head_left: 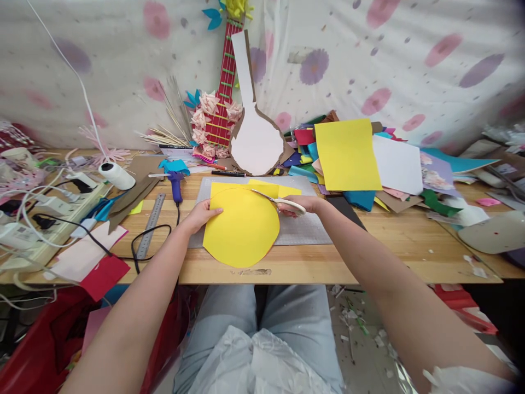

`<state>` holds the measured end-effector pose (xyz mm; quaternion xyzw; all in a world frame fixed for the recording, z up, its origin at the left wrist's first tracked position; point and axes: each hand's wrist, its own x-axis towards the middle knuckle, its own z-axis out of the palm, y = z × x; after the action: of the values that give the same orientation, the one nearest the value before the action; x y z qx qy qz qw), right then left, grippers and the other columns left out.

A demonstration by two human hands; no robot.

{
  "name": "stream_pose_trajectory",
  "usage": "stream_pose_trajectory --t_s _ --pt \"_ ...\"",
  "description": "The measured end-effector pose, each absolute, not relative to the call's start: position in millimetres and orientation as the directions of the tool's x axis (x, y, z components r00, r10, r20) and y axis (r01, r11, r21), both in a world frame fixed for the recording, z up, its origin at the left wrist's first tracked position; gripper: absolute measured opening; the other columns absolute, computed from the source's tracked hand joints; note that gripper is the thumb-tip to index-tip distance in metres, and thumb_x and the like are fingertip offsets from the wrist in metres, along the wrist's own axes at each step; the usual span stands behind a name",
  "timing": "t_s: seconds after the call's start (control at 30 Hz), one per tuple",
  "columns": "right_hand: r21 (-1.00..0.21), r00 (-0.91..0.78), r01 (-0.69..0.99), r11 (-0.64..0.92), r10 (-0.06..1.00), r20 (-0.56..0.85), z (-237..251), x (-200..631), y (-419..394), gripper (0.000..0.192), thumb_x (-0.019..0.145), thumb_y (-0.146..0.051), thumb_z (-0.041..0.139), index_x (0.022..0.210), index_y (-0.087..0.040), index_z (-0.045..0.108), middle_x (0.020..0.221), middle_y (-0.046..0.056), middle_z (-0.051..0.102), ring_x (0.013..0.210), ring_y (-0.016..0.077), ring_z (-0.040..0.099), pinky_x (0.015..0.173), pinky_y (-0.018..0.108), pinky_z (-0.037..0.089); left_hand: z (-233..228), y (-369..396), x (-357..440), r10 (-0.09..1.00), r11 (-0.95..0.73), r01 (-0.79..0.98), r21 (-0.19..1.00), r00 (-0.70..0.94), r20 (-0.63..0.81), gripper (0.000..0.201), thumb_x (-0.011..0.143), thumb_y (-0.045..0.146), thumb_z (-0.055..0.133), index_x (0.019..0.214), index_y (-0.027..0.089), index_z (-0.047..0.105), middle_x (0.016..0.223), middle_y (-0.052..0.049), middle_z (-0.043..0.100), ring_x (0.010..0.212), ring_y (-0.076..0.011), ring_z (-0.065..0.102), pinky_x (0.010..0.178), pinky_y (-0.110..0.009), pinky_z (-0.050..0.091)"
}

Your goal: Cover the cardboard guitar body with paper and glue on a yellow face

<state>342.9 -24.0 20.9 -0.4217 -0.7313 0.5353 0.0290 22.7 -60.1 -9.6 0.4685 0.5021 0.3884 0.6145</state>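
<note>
A yellow sheet of paper [241,232], cut round along most of its edge, lies over the grey cutting mat [303,232] and the table's front. My left hand [202,215] pinches its upper left edge, thumb on top. In my right hand [301,203] is a pair of scissors [292,206] with white handles, the blades pointing left across the paper's upper edge. Behind the blades a yellow strip [256,186] extends along the top. Just behind the mat stands a white guitar-shaped cutout [258,143] with brown edges.
A blue glue gun [176,186] and a steel ruler [151,225] lie left of the mat. Power strips [53,224] and cables crowd the far left. A red paper guitar [223,93] leans at the back. Coloured sheets, including a yellow one [348,156], are piled right.
</note>
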Motion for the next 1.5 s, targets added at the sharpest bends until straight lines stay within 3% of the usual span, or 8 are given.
stream_pose_trajectory --t_s 0.83,1.23,1.5 --pt "-0.827 -0.625 0.562 -0.001 0.655 -0.425 17 352 -15 0.051 0.065 -0.064 0.063 0.065 -0.017 0.043 0.048 -0.006 0.039 0.041 0.0049 0.035 0.039 0.019 0.027 -13 -47 12 0.937 0.230 0.061 0.971 0.254 -0.238 0.052 0.050 0.034 0.081 0.095 0.017 0.063 0.089 -0.005 0.071 0.075 -0.0209 0.066 0.070 -0.034 0.052" --pt "-0.820 -0.712 0.548 0.164 0.606 -0.355 26 340 -14 0.050 0.073 -0.065 0.053 0.064 -0.016 0.045 0.054 -0.002 0.045 0.047 0.0076 0.043 0.043 0.021 0.034 -2 -47 27 0.912 0.233 0.132 0.963 0.314 -0.264 0.056 0.049 0.037 0.080 0.096 0.014 0.062 0.087 -0.006 0.070 0.079 -0.0213 0.065 0.073 -0.034 0.051" --pt "-0.820 -0.701 0.547 0.166 0.626 -0.341 25 342 -12 0.052 0.072 -0.067 0.053 0.065 -0.016 0.045 0.052 -0.003 0.043 0.044 0.0062 0.040 0.041 0.020 0.032 -4 -44 27 0.907 0.239 0.114 0.964 0.329 -0.264 0.055 0.051 0.035 0.080 0.099 0.015 0.061 0.087 -0.004 0.071 0.077 -0.0187 0.065 0.073 -0.032 0.051"
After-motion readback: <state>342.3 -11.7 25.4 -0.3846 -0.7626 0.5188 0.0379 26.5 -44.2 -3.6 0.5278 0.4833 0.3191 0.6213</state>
